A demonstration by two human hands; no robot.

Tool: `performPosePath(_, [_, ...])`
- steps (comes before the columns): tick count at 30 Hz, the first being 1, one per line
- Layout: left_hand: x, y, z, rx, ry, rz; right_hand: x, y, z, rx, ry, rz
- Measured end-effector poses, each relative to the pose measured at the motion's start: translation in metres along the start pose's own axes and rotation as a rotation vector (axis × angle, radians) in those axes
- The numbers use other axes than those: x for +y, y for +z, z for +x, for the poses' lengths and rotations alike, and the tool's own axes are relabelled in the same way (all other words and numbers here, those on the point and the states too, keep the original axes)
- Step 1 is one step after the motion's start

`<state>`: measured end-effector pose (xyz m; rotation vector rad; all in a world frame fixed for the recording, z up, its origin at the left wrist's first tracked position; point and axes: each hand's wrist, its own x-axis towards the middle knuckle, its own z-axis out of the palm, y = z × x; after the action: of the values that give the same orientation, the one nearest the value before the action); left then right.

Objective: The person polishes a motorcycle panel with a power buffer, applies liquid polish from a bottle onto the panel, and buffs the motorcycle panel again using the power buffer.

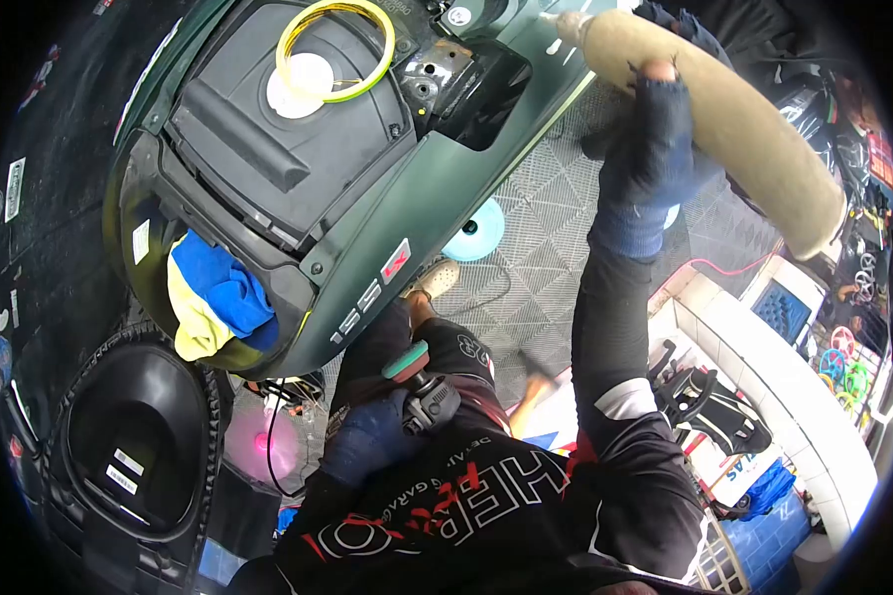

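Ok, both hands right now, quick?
Left hand: closed on a black handheld polisher with a round green pad.
Right hand: closed around a long, cream-coloured, round-bodied bottle.

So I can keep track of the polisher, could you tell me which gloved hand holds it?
The left hand, held low, has the polisher; the raised right hand holds the beige bottle.

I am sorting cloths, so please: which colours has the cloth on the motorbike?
The cloth is blue and yellow, seen best in the head view.
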<state>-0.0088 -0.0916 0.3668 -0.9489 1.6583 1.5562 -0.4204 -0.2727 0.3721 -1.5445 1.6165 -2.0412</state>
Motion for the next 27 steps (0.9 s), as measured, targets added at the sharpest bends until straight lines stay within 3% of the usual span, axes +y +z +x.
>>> performPosePath(3, [0.003,-0.004,-0.002,0.012,-0.001,-0.003,-0.006,0.013,-0.001,0.134,0.104,0.037])
performPosePath(14, [-0.001,0.006,-0.002,0.085,0.038,0.000,-0.057,0.032,-0.008,0.124,0.209,0.290])
performPosePath(16, [0.001,0.004,0.000,-0.012,-0.048,-0.025,-0.057,0.029,-0.007,0.135,0.223,0.370])
performPosePath(18, [0.002,0.007,0.000,0.003,-0.051,-0.023,-0.022,0.015,-0.013,0.303,0.087,-0.115])
performPosePath(19, [0.003,0.007,0.000,0.026,-0.052,-0.022,-0.014,0.005,-0.014,0.232,0.114,0.092])
performPosePath(20, [0.004,0.008,0.000,0.028,-0.052,-0.022,-0.024,0.008,-0.015,0.233,0.113,0.093])
performPosePath(22, [0.004,0.008,-0.002,0.141,0.064,-0.023,-0.052,0.022,-0.017,0.080,0.318,-0.063])
performPosePath(23, [0.002,0.012,-0.002,0.149,0.068,-0.019,-0.044,0.028,-0.019,0.221,0.264,0.106])
performPosePath(24, [-0.002,0.018,-0.001,0.157,0.070,-0.045,-0.043,0.025,-0.018,0.223,0.253,0.109])
performPosePath(26, [-0.001,0.017,0.003,0.179,0.078,-0.066,-0.042,0.018,-0.012,0.030,0.131,0.081])
performPosePath(27, [0.005,0.013,0.002,0.141,0.037,-0.077,-0.036,0.017,-0.007,0.072,0.078,0.085])
